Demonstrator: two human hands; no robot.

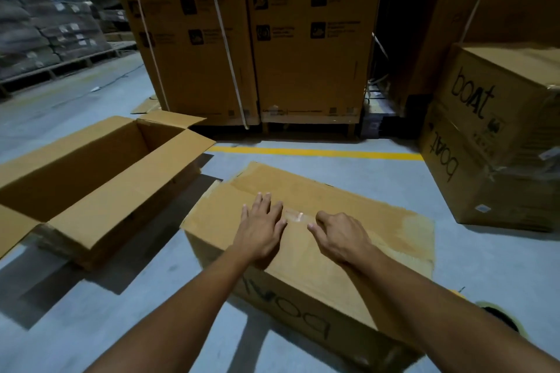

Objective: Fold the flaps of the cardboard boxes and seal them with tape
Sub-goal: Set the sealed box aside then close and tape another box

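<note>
Pretty dim warehouse light, kinda bluish on the floor (333,179); the gap (403,39) between the tall stacks goes nearly black; soft shadows fall left of the open box (91,179) and under the arms; small glare spot on the tape (295,216); wide-angle bending at the edges, sacks (45,9) far left are soft; printing on the stacks (288,9) is too blurry to read.

ok quick count: two hands, left hand (263,228) and right hand (339,236). One closed box (303,251), one open box (100,179), two stacked boat boxes (497,136), two tall printed cartons (257,39), one tape roll (500,318).
</note>
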